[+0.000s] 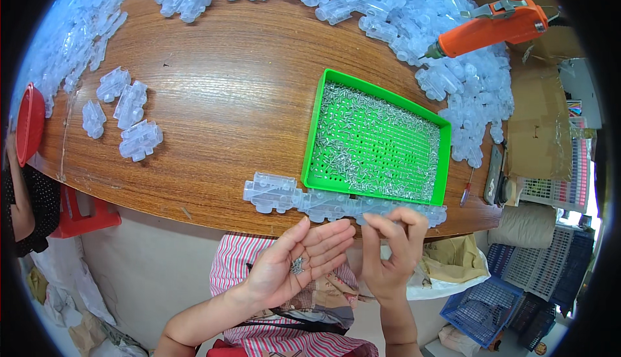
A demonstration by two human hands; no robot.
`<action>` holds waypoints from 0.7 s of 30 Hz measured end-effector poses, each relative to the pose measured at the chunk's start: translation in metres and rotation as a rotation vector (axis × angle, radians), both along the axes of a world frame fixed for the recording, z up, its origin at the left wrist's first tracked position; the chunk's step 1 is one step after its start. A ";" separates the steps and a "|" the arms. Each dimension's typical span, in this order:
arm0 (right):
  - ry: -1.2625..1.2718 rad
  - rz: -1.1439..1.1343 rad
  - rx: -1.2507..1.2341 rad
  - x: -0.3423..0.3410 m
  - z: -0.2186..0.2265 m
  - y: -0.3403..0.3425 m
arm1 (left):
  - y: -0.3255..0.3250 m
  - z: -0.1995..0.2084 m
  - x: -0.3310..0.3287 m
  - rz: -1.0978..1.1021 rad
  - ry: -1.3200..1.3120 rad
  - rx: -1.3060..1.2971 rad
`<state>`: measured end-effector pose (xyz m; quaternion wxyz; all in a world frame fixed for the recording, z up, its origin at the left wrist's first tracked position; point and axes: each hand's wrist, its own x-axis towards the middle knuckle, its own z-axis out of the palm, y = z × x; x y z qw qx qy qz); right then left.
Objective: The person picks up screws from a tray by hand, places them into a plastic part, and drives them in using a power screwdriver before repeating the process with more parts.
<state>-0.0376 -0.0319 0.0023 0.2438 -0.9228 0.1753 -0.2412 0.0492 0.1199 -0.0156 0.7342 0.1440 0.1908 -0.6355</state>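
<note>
My left hand is palm up near the table's front edge, cupping a small heap of silver screws in the palm, fingers stretched out. To its right is my right hand, fingers bent and thumb near the forefinger in a pinch; anything between the fingertips is too small to make out. Just beyond both hands, a row of clear plastic parts runs along the table edge. Behind that row stands a green tray with many loose silver screws; part of the row is hidden by my right hand.
Piles of clear plastic parts line the far side of the table. Several loose ones lie at left. An orange electric screwdriver hangs at upper right. A screwdriver lies at right. Another person's arm is beside a red basin.
</note>
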 end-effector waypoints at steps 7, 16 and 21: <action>0.226 0.281 0.046 -0.012 0.031 0.017 | -0.005 0.010 0.008 -0.020 0.038 -0.132; 0.240 0.352 -0.085 -0.008 0.031 0.021 | -0.014 0.011 0.002 -0.055 0.035 -0.146; 0.239 0.334 -0.057 -0.010 0.029 0.021 | -0.014 0.011 0.001 -0.058 0.069 -0.141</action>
